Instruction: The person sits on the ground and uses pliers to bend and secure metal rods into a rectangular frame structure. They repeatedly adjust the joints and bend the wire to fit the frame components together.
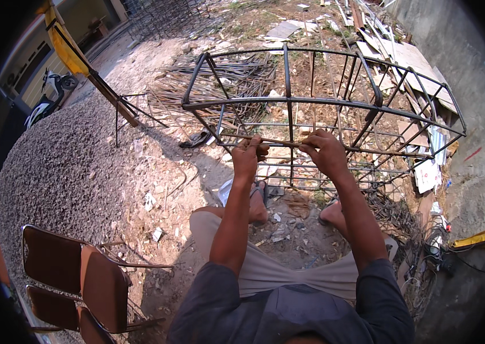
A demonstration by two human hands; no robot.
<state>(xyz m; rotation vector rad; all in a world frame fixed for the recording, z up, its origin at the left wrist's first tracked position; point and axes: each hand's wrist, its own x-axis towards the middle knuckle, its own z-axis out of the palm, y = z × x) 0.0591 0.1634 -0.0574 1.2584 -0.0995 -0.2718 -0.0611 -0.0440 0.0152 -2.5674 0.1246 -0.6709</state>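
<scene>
A rebar cage of dark steel bars tied with square hoops stands in front of me. Across its near side runs a thin brownish rebar rod, close along one of the cage's lower long bars. My left hand is closed round the rod near its left end, thumb along the top. To the right of an upright bar, my right hand is closed with its fingertips pinched at the rod. Whether tie wire is also in those fingertips is too small to tell.
Left is a gravel heap; brown padded chairs stand at lower left. Loose rebar lies behind the cage. Boards and scrap line the concrete wall at right. Tangled wire lies near my right foot.
</scene>
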